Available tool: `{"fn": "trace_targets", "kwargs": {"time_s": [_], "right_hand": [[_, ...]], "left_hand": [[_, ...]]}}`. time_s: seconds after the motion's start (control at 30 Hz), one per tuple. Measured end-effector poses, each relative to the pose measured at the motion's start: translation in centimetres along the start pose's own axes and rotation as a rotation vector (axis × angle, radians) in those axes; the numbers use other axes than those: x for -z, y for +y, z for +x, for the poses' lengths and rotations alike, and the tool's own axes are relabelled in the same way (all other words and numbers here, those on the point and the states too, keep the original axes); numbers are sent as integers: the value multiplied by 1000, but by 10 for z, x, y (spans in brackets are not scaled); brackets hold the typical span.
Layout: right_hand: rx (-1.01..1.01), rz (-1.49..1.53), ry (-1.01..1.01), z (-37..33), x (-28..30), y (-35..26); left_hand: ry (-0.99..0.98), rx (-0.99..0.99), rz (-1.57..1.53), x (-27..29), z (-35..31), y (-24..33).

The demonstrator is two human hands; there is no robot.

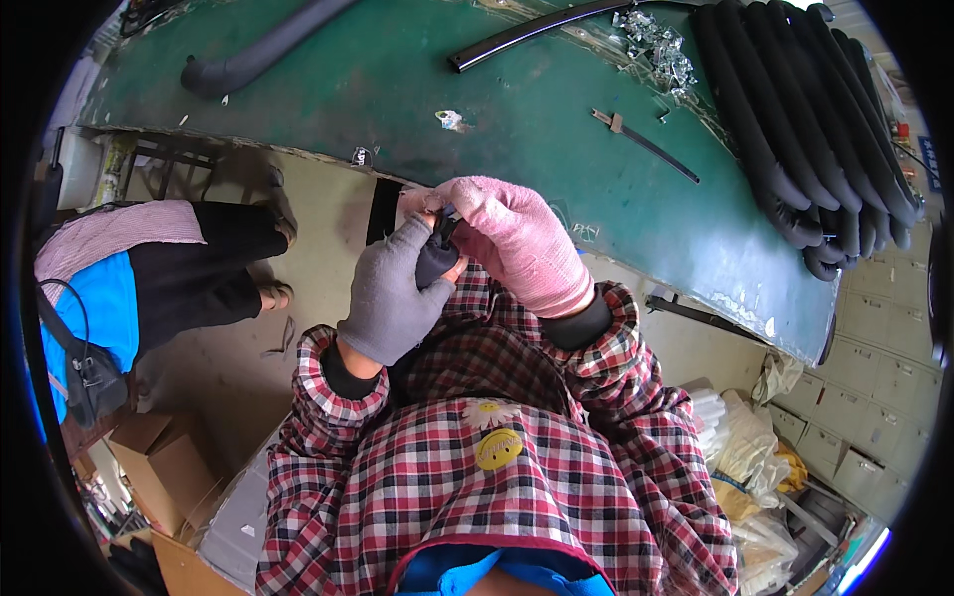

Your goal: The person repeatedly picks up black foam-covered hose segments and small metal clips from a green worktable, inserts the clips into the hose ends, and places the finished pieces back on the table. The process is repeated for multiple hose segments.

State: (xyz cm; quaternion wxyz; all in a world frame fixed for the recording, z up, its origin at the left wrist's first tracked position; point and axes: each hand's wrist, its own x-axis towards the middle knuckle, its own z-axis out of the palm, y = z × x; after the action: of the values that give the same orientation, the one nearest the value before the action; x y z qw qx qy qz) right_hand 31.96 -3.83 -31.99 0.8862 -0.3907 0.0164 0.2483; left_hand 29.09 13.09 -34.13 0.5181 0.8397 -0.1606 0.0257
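A black piece is held between both hands, in front of the chest and just off the near edge of the green tabletop. Its long axis is directed roughly away from the body, the upper end pointed toward the tabletop; its full shape is hidden by the fingers. It is gripped by the left hand, gloved in grey. The right hand, gloved in pink, is closed about the upper end, its fingertips partly hidden. Lettering is borne by a yellow patch on the checked garment, and pale characters by a blue sign at far right. On the tabletop, a strip, metal clips and stacked black tubes are noted.
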Motion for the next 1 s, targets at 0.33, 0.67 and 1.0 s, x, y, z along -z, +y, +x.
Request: {"fn": "trace_targets", "kwargs": {"time_s": [0.33,0.67,1.0], "right_hand": [[-101,143,15,-8,15,13],[106,142,-12,-6,-3,7],[495,-849,-225,41,-20,96]], "left_hand": [[-41,-66,107,-6,-1,-1],[-137,-22,-56,14,26,8],[-107,319,-286,69,55,36]]}}
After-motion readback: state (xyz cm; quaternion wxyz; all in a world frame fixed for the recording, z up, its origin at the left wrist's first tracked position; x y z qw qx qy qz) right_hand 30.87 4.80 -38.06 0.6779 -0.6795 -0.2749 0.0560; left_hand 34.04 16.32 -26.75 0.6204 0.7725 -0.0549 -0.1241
